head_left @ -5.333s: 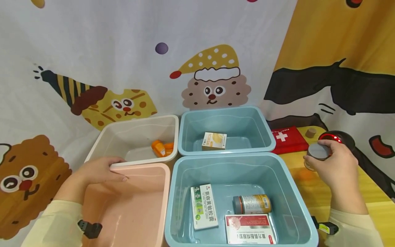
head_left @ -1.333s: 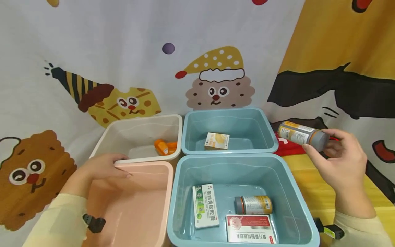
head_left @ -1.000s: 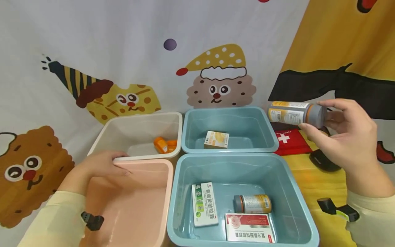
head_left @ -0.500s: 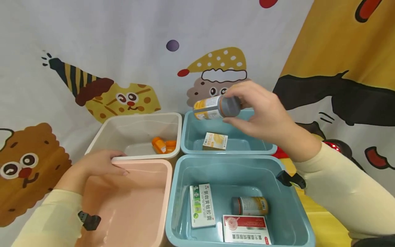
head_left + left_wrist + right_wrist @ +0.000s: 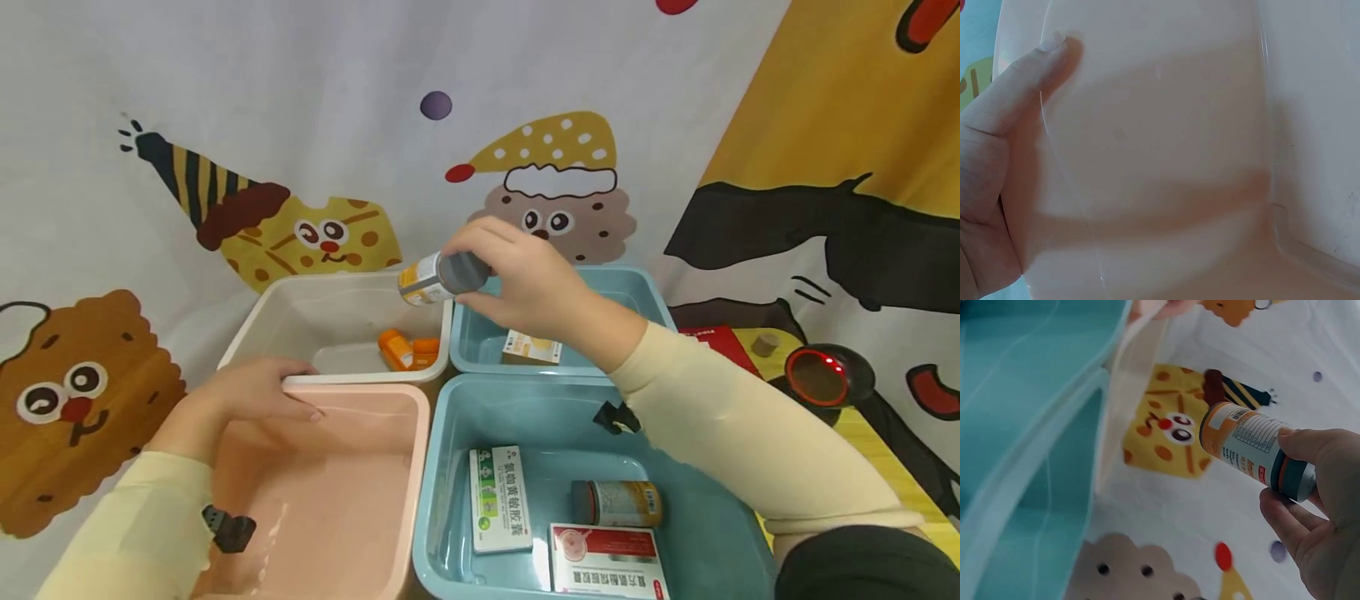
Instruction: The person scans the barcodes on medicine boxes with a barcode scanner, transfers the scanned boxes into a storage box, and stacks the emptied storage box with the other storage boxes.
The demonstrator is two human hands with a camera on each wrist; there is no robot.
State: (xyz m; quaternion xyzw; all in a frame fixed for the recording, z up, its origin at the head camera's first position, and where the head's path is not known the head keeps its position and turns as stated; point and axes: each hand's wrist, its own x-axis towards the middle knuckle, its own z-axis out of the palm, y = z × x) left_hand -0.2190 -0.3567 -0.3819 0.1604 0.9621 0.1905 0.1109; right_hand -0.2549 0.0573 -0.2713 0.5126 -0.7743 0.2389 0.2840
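In the head view my right hand (image 5: 521, 279) grips a supplement bottle (image 5: 422, 281) by its grey lid. The bottle is tilted nearly on its side, its orange-and-white body pointing left, above the right side of the beige bin (image 5: 330, 310). In the right wrist view, thumb and fingers pinch the bottle (image 5: 1241, 440) near the lid. My left hand (image 5: 258, 392) grips the adjoining rims of the beige bin and the pink bin (image 5: 420, 417); its thumb (image 5: 1029, 78) lies against the pink bin's inner wall. Orange bottles (image 5: 396, 350) lie inside the beige bin.
The front blue bin (image 5: 435, 467) holds a green-white box (image 5: 501, 500), a red-white box (image 5: 607, 567) and a lying bottle (image 5: 618, 502). A small box (image 5: 532, 347) sits in the back blue bin (image 5: 637, 287). At right are a red first-aid pouch (image 5: 723, 348) and a red-lit scanner (image 5: 828, 377).
My right hand has picked up the bottle from the yellow table at right and carried it left, past the back blue bin to above the beige bin. The left hand keeps its hold.
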